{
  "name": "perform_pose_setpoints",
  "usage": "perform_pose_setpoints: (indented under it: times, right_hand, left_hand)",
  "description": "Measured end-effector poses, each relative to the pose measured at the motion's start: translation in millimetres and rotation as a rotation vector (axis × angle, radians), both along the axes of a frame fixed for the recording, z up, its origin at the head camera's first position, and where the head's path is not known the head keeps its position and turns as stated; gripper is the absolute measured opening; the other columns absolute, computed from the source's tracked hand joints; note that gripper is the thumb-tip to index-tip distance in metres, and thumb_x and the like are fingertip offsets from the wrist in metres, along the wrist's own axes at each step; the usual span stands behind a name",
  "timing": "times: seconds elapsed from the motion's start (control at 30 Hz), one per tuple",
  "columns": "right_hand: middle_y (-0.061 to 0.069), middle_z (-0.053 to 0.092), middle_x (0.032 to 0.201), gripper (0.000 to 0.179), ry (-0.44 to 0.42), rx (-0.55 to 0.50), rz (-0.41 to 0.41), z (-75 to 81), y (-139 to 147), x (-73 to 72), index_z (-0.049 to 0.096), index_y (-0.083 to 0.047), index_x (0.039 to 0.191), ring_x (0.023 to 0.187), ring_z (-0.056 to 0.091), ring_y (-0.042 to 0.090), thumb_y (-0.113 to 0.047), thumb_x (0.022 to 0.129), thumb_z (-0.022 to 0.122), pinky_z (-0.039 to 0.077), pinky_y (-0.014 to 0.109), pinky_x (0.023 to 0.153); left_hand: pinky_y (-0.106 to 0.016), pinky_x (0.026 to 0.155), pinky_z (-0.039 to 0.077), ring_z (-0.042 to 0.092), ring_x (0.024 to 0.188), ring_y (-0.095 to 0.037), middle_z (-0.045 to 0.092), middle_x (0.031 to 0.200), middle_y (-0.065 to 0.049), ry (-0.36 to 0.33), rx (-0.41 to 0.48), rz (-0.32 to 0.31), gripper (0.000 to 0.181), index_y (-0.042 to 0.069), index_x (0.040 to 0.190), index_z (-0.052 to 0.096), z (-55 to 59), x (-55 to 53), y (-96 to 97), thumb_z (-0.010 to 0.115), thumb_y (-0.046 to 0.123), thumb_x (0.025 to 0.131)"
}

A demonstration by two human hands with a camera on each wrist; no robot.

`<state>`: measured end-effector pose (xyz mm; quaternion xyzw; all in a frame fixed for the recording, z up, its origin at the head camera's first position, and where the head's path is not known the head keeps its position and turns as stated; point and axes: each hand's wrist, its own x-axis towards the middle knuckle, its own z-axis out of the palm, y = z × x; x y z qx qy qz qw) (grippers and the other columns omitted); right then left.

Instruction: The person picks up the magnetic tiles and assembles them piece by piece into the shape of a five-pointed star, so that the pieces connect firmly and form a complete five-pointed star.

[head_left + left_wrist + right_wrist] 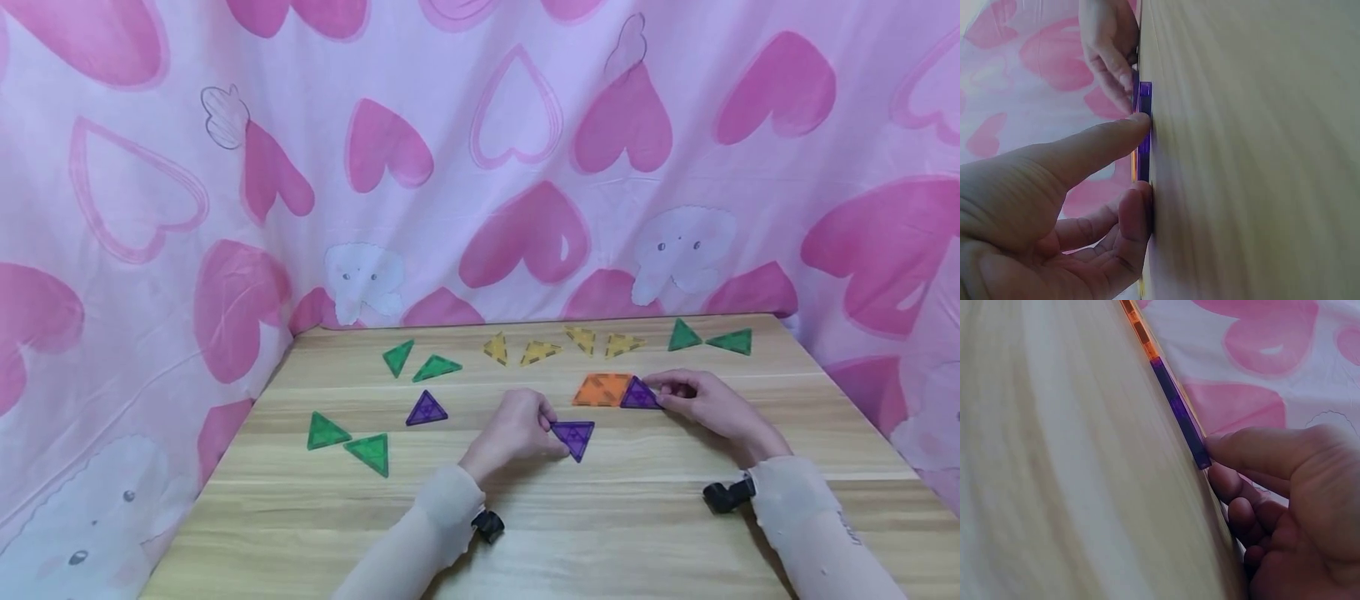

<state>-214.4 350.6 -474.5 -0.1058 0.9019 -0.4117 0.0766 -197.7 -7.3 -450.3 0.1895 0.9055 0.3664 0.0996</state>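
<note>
On the wooden tabletop [600,517], the left hand [517,429] pinches a purple triangle [574,437] between thumb and fingers at its left side, one point of the piece facing the person. The right hand [701,404] grips the right corner of a second purple triangle [639,395] with thumb and forefinger, its other fingers curled. That second piece lies flat, its left side touching an orange piece [602,389] just beyond the left hand's triangle, which is apart from it. A third purple triangle [427,409] lies to the left of the left hand, untouched. Farther left is a near green pair [367,453], corners almost meeting; another green pair [437,367] lies beyond, and a far-right green pair [684,336] sits near the back edge. Between those back pairs lie four yellow triangles [538,352]. A pink heart-patterned curtain [435,225] hangs behind.
</note>
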Motion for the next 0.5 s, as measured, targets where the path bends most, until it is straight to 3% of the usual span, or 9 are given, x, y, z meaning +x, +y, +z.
perform_pose_setpoints:
  times: [0.2, 0.5]
  right_hand:
    - [0.006, 0.074, 0.120, 0.041, -0.016, 0.019, -0.045, 0.5, -1, 0.2, 0.072, -0.014, 0.148, 0.105, 0.060, 0.021, -0.028, 0.110, 0.074, 0.048, 0.026, 0.090]
    - [0.007, 0.072, 0.126, 0.042, -0.093, -0.046, -0.065, 0.3, 0, 1.7, 0.071, -0.019, 0.150, 0.114, 0.059, 0.025, -0.030, 0.110, 0.073, 0.048, 0.030, 0.096]
  left_hand:
    - [-0.023, 0.075, 0.053, 0.058, 0.076, -0.007, 0.067, 0.080, 0.006, 0.019, -0.027, -0.017, 0.037, 0.009, 0.088, 0.076, 0.2, 1.7, 27.8, 0.108, 0.019, 0.072]
    - [-0.023, 0.072, 0.052, 0.057, 0.078, -0.008, 0.067, 0.083, 0.005, 0.022, -0.049, 0.019, 0.038, 0.009, 0.087, 0.076, -0.9, 4.1, 60.1, 0.109, 0.021, 0.072]
